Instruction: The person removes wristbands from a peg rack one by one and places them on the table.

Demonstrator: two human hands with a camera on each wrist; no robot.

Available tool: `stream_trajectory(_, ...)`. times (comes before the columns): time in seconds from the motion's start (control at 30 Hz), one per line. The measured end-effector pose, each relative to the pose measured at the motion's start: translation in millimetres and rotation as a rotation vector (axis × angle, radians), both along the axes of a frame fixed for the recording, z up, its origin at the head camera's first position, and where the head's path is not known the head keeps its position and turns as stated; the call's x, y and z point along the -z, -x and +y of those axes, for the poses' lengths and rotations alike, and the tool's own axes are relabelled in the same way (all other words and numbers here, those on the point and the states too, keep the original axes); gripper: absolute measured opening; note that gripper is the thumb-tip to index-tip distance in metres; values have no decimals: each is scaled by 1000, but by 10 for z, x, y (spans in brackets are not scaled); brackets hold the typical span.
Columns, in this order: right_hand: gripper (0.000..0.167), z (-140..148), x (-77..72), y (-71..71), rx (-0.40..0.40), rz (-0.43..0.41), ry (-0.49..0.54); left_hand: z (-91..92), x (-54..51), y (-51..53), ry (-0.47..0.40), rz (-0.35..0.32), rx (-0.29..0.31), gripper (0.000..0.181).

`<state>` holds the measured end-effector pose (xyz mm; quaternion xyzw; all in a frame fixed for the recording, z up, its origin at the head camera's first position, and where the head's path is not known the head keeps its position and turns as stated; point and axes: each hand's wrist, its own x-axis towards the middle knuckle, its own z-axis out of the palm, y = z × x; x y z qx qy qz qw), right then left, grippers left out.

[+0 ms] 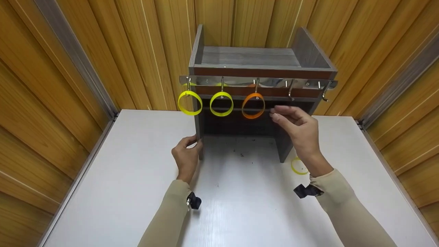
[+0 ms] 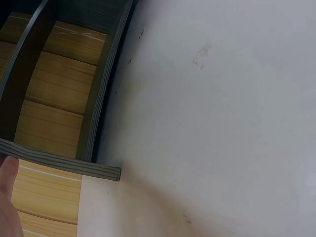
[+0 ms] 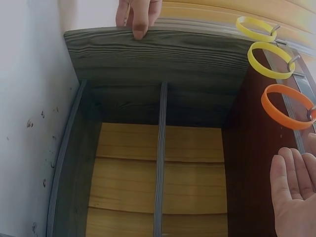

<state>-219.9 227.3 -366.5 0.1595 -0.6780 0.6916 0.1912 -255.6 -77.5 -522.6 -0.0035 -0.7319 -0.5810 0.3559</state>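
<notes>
My left hand (image 1: 187, 154) grips the front edge of the grey shelf's left side panel (image 3: 158, 52), its thumb lying over the edge in the right wrist view. Just right of the orange ring (image 1: 253, 106), my right hand (image 1: 301, 130) is raised with fingers apart from it, and nothing is held. That ring hangs on a hook of the metal rail (image 1: 274, 82). Farther left on the rail hang a yellow-green ring (image 1: 221, 104) and a yellow ring (image 1: 189, 103). Two more hooks stick out at the rail's right end, one being a curved hook (image 1: 291, 90).
Another yellow ring (image 1: 299, 166) lies on the white table (image 1: 144, 192) beside the right wrist, which partly hides it. The grey shelf (image 1: 250, 56) stands at the table's back, before a wood-panelled wall (image 1: 157, 51). Small dark specks dot the tabletop under it.
</notes>
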Motion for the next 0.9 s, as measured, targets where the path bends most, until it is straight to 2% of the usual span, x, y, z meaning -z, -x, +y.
stream_trajectory(0.2,31,-81,-12,46,-20,-18,-12,1,1,-3,8,5,-2,16)
stream_trajectory(0.43,32,-170,-30,96,-5,-63,-59,0,1,-1,0,0,0,16)
stream_trajectory(0.63,31,-246,-26,141,-58,-85,-24,2,-2,-3,7,-4,-8,16)
stream_trajectory(0.9,24,-322,-49,136,-35,-56,22,-8,-3,8,-2,-8,-4,15)
